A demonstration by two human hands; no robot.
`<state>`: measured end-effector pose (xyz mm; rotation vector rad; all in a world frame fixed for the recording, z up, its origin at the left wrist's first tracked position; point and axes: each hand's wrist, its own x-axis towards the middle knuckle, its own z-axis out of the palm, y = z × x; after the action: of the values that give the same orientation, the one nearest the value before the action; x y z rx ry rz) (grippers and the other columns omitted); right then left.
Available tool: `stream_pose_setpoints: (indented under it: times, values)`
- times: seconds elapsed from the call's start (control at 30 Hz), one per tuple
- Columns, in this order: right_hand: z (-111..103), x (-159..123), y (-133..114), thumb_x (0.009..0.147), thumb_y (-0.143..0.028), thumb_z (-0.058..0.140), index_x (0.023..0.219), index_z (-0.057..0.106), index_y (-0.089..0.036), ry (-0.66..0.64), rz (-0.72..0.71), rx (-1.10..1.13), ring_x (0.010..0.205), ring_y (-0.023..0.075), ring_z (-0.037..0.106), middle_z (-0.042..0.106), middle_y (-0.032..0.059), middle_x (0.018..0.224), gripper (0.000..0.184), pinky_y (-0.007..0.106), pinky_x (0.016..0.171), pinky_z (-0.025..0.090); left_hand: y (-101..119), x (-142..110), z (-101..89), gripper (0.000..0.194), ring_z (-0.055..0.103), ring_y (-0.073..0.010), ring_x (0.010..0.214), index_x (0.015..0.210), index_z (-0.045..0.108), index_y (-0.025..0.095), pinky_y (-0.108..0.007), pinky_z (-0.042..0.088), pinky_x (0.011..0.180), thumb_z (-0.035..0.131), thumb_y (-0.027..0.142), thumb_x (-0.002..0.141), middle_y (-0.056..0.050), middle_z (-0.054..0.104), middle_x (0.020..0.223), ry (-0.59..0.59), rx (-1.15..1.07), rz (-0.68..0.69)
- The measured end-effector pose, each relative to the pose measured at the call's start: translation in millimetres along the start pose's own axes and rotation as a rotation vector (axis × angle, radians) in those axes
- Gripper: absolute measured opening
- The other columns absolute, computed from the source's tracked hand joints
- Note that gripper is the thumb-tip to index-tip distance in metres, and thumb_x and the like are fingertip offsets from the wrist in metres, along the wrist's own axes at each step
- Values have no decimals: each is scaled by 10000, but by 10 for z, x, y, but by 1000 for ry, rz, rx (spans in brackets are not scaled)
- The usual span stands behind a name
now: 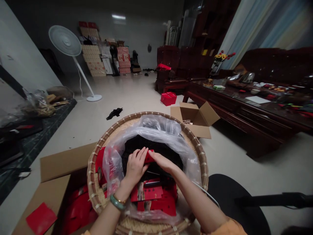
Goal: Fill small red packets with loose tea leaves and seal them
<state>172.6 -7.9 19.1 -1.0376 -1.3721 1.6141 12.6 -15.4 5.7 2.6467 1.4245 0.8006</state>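
My left hand (pixel 136 164), with a jade-green bangle and a gold bracelet on its wrist, grips a small red packet (pixel 148 157) from the left side. My right hand (pixel 163 162) presses on the same packet from the right, fingers stretched and close together. Both are held over a clear plastic bag (pixel 190 153) whose mouth is folded open. Dark loose material (pixel 139 141) fills the bag's far part. Printed red packets (pixel 156 206) lie in its near part, beside something dark and slim. A round woven basket (pixel 204 169) surrounds the bag.
An open cardboard box (pixel 55 163) with red packets stands at left; another open box (pixel 207 112) sits ahead right. A black round base (pixel 234 202) is close on the right. Beyond are a dark wooden table (pixel 227 107), a red box (pixel 168 98) and a white fan (pixel 94 98).
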Motion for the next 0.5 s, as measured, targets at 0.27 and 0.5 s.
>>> stream_pose_setpoints:
  times: [0.27,0.5]
  values:
    - [-228,24,-119,884,-583,262,1085,620,-136,106,-95,-114,963,224,613,671,121,973,607,404,876,436,-229,52,87,465,533,-252,1027,1177,532,197,-402,441,901,623,231,722,-91,618,1097,171,-231,-206]
    - [-385,68,183,632,-237,703,1391,319,-227,7,-4,-1189,1308,379,255,299,174,1444,851,542,995,285,-318,62,43,538,571,-256,979,1142,554,168,-374,458,868,682,369,659,-106,606,1063,261,-304,-463]
